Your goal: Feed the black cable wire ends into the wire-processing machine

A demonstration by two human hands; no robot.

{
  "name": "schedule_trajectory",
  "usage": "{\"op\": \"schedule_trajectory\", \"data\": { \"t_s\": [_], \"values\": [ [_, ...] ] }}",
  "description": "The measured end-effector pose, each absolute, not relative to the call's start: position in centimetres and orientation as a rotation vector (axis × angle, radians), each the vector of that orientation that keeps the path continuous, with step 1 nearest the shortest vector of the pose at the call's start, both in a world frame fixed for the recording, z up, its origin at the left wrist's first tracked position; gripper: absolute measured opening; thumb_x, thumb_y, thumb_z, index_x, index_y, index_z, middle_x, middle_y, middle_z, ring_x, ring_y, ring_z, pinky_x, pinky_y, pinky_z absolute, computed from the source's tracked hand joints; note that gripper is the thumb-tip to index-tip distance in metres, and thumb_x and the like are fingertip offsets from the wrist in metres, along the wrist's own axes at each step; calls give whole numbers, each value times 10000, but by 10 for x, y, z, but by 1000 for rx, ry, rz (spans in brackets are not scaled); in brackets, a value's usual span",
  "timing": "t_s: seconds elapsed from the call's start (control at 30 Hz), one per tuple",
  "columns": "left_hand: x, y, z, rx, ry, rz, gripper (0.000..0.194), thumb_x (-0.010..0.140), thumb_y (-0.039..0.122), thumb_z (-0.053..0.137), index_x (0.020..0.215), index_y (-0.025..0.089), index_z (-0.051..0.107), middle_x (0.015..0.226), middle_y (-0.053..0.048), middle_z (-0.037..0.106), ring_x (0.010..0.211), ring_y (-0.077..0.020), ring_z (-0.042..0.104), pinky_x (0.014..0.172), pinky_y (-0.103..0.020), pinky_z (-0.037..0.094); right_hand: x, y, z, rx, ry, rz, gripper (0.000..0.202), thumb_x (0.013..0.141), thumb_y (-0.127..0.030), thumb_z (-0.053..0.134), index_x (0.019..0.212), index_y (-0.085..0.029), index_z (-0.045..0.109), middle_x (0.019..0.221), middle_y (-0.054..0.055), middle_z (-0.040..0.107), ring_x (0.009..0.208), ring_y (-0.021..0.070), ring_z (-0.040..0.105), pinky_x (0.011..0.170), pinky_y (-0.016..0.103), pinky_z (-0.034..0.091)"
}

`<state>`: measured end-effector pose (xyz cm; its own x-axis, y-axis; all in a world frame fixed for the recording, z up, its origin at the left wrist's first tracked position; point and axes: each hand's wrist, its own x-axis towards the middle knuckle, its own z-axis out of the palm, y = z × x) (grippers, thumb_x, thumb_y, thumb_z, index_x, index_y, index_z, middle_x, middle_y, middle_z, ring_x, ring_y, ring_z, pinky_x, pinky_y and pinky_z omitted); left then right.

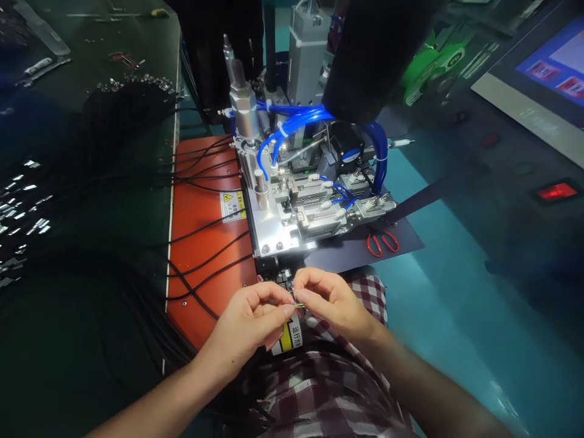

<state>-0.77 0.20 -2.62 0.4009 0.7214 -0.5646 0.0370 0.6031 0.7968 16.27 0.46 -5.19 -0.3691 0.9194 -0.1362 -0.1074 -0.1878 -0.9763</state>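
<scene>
The left hand (pixel 260 313) pinches with its thumb and pointer finger, and the tips are pressed close with no gap to see. It has hold of some thin wires (pixel 299 305). The right hand (pixel 335 301) is pinched small too, with its thumb and pointer finger closed on the same little wires. Its other fingers are curled in.

The wires are right at the fingertips, between the two hands. They are up in the air, just past the near right corner of the orange board (pixel 201 210), in front of the near edge of the shiny metal machine (pixel 278 228). I can see yellow and red bits of wire. A sticker (pixel 287 337) with yellow on it shows below them. Red-handled scissors (pixel 382 243) lie on the dark plate (pixel 410 240), toward its right end.

The fingers hide most of the wires, so I cannot count them or tell which hand has which ones. Black cables (pixel 210 237) cross the orange board. On the dark green bench (pixel 155 55), the big heap is hard to make out, and the bench is cut off at the left. The screen (pixel 554 64) is cut off too.
</scene>
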Motion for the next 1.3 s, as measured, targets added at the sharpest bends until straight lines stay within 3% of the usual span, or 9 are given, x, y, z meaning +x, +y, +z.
{"op": "schedule_trajectory", "data": {
  "t_s": [0.13, 0.3, 0.47, 0.7, 0.93, 1.3],
  "values": [
    [-6, 1, -24, 777, 1140, 545, 158, 800, 320, 609, 793, 167, 568, 403, 80, 409, 371, -46, 289, 400, -187, 187, 163, 0, -51, -1092, -1182, 1681, 155, 856, -311, 552, 776, -177, 556, 620, -42, 449, 507, 84, 370, 479, 214, 328],
    [-5, 1, -22, 733, 1153, 567, 163, 800, 326, 606, 779, 174, 549, 395, 84, 393, 369, -45, 270, 396, -186, 164, 152, -15, -47, -1287, -1268, 1488, 120, 814, -239, 595, 718, -168, 581, 634, -21, 512, 584, 113, 435, 549, 232, 374],
    [-4, 1, -23, 730, 1147, 588, 144, 803, 307, 595, 777, 172, 553, 380, 87, 380, 359, -42, 244, 390, -191, 138, 137, -22, -48, -1371, -1233, 1399, 164, 823, -239, 573, 676, -167, 558, 602, -32, 484, 550, 108, 416, 522, 232, 365],
    [-5, 2, -25, 734, 1145, 593, 163, 801, 320, 604, 779, 173, 537, 391, 94, 369, 359, -45, 270, 398, -196, 177, 151, -13, -42, -1338, -1248, 1427, 97, 808, -256, 586, 770, -167, 597, 673, -7, 550, 594, 123, 470, 549, 233, 399],
    [-3, 2, -24, 746, 1136, 582, 175, 809, 317, 591, 759, 176, 500, 394, 98, 362, 364, -47, 259, 398, -200, 183, 147, -9, -38, -1353, -1188, 1399, 85, 773, -219, 599, 710, -168, 577, 626, -16, 526, 564, 119, 452, 530, 233, 394],
    [-4, 2, -23, 741, 1131, 549, 152, 816, 280, 572, 744, 165, 503, 382, 95, 381, 357, -43, 264, 391, -191, 176, 146, -13, -44, -1336, -1291, 1340, 113, 841, -199, 529, 732, -172, 531, 673, -22, 486, 590, 105, 423, 547, 223, 363]
  ]
}}
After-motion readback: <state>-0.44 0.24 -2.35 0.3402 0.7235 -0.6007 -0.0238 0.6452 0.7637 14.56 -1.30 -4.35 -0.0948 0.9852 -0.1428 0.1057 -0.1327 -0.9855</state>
